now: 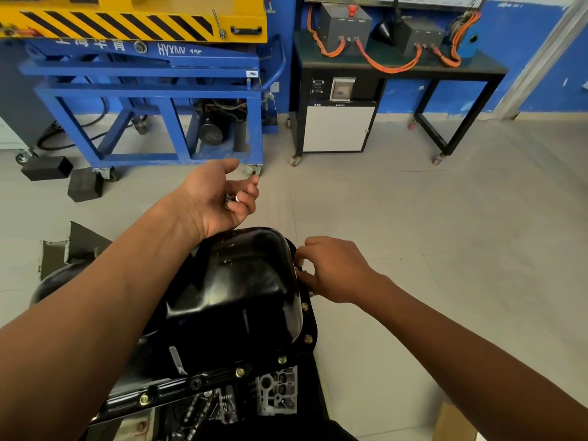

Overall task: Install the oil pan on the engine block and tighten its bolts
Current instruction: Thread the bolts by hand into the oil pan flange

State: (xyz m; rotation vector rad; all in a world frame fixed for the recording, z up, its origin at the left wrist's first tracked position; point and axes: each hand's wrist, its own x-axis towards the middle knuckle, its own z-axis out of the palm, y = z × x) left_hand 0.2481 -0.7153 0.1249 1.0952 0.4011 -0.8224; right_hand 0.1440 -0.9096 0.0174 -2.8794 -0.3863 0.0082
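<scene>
A glossy black oil pan sits upside down on the engine block at the lower centre. Several brass-coloured bolts stand in its flange along the near and right edges. My right hand is at the pan's right flange, fingertips pinching a bolt there. My left hand hovers palm-up above the pan's far end, its curled fingers holding loose bolts.
A blue wheeled frame with a yellow striped top stands at the back left. A black bench with grey boxes and orange cables is at the back right. Black blocks lie on the floor to the left.
</scene>
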